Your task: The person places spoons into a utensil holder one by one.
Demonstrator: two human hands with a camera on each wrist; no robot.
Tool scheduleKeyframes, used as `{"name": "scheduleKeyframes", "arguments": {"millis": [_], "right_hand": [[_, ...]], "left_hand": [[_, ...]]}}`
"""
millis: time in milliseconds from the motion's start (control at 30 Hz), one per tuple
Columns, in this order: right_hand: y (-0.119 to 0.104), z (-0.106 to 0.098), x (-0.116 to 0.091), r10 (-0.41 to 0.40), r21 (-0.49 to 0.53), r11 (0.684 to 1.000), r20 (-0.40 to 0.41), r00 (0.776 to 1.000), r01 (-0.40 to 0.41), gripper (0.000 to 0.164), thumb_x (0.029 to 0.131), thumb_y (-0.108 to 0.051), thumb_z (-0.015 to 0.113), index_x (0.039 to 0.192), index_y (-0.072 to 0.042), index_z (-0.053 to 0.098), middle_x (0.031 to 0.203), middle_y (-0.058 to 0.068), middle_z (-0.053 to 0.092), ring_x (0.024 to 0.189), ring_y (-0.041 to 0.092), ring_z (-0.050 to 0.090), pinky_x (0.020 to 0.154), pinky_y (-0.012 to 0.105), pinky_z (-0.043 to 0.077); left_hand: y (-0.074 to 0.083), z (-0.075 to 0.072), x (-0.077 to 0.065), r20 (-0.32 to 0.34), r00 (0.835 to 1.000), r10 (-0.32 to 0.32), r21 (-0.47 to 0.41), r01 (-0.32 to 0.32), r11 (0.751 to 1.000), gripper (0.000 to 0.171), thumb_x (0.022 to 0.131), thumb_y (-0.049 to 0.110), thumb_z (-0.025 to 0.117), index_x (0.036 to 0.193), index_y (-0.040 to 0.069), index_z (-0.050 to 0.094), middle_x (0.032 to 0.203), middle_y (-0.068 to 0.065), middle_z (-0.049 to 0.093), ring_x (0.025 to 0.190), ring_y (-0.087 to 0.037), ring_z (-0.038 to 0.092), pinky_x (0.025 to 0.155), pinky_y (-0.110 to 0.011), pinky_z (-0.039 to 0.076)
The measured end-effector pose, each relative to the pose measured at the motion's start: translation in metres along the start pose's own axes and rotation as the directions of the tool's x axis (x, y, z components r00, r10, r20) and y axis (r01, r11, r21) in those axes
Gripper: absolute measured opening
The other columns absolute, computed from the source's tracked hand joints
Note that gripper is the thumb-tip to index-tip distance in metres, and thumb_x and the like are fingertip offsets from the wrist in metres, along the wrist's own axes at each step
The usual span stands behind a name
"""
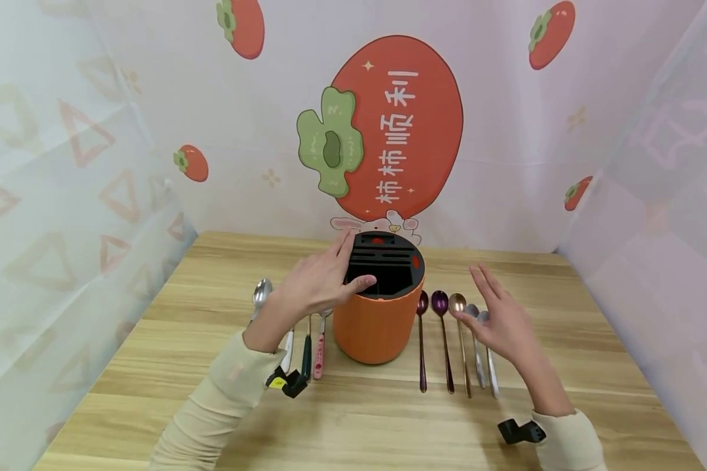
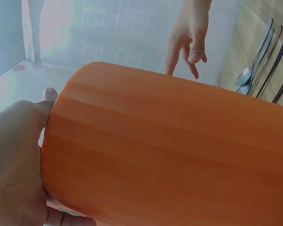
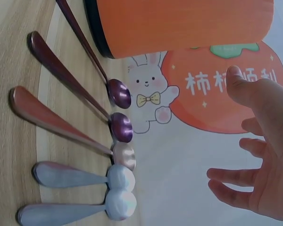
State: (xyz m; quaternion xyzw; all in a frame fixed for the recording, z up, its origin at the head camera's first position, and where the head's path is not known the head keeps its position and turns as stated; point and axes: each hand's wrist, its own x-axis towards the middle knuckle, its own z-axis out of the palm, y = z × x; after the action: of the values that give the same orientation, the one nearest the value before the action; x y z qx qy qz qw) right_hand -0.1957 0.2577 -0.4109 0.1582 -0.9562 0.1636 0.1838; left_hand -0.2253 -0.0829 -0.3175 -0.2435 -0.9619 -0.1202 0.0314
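An orange cylindrical utensil holder [image 1: 372,330] with a black slotted top [image 1: 383,256] stands upright on the table. My left hand [image 1: 321,275] lies along the left part of its rim, thumb stretched over the front of the opening and fingers straight. In the left wrist view that hand [image 2: 19,160] is at the holder's top edge; how firmly it touches cannot be told. To the right, my right hand [image 1: 503,320] hovers with fingers spread, holding nothing. Near it lie purple spoons [image 1: 440,302], a gold spoon [image 1: 457,303] and silver spoons [image 3: 120,205], side by side.
Left of the holder lie a silver spoon [image 1: 262,292] and utensils with a white handle [image 1: 287,353], a dark green handle [image 1: 307,356] and a pink handle [image 1: 319,360], partly behind my left arm. Printed cloth [image 1: 495,163] hangs behind the wooden table [image 1: 377,418].
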Motion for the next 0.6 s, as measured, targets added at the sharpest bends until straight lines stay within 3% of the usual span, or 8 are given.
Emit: {"name": "scheduleKeyframes", "arguments": {"millis": [100,200,300,400,500,600], "right_hand": [[0.003,-0.002,-0.002,0.003,0.0,1.0,-0.003,1.0,-0.003,0.091,0.079,-0.044,0.069,0.15,-0.021,0.018,0.155,0.008,0.021,0.107,0.045,0.054,0.076,0.058,0.045],[0.006,-0.002,-0.004,0.012,-0.013,1.0,0.008,1.0,-0.011,0.091,0.08,-0.047,0.067,0.151,-0.022,0.015,0.156,0.006,0.019,0.1,0.041,0.058,0.067,0.053,0.047],[0.008,-0.003,-0.007,0.015,-0.028,0.999,0.016,1.0,-0.014,0.09,0.081,-0.047,0.065,0.151,-0.022,0.013,0.156,0.006,0.018,0.085,0.035,0.061,0.06,0.048,0.046],[0.01,-0.003,-0.008,0.02,-0.03,0.999,0.022,1.0,-0.019,0.09,0.082,-0.045,0.065,0.151,-0.022,0.012,0.155,0.008,0.018,0.076,0.032,0.06,0.061,0.051,0.046],[0.014,-0.005,-0.01,0.03,-0.018,0.999,0.027,0.999,-0.029,0.09,0.082,-0.045,0.065,0.151,-0.022,0.012,0.155,0.009,0.019,0.092,0.04,0.06,0.071,0.058,0.046],[0.019,-0.006,-0.011,0.025,-0.011,1.0,0.038,0.999,-0.024,0.092,0.082,-0.044,0.066,0.151,-0.02,0.011,0.155,0.011,0.019,0.12,0.048,0.043,0.082,0.062,0.041]], "left_hand": [[0.0,0.0,0.0,0.002,1.0,0.004,0.008,-0.004,1.0,0.087,0.088,0.067,0.028,0.151,0.01,0.008,0.155,-0.006,0.018,0.116,-0.03,0.054,0.086,-0.044,0.049],[0.0,0.001,-0.001,-0.009,1.0,0.01,0.028,-0.01,1.0,0.074,0.093,0.052,0.028,0.15,0.008,0.011,0.156,-0.007,0.014,0.123,-0.027,0.049,0.088,-0.043,0.049],[0.0,0.003,-0.002,-0.021,1.0,0.012,0.034,-0.011,0.999,0.067,0.094,0.04,0.027,0.15,0.007,0.012,0.157,-0.005,0.012,0.122,-0.027,0.05,0.088,-0.042,0.048],[0.0,0.004,-0.002,-0.023,1.0,0.009,0.028,-0.009,1.0,0.064,0.095,0.036,0.025,0.15,0.007,0.011,0.157,-0.003,0.01,0.118,-0.028,0.053,0.087,-0.041,0.048],[0.0,0.004,-0.002,-0.021,1.0,0.012,0.027,-0.012,1.0,0.064,0.095,0.036,0.025,0.15,0.007,0.01,0.157,-0.004,0.009,0.117,-0.028,0.054,0.088,-0.041,0.048],[0.0,0.003,-0.003,-0.016,1.0,0.01,0.023,-0.01,1.0,0.064,0.095,0.035,0.025,0.15,0.006,0.01,0.157,-0.004,0.008,0.116,-0.029,0.054,0.087,-0.041,0.049]]}}
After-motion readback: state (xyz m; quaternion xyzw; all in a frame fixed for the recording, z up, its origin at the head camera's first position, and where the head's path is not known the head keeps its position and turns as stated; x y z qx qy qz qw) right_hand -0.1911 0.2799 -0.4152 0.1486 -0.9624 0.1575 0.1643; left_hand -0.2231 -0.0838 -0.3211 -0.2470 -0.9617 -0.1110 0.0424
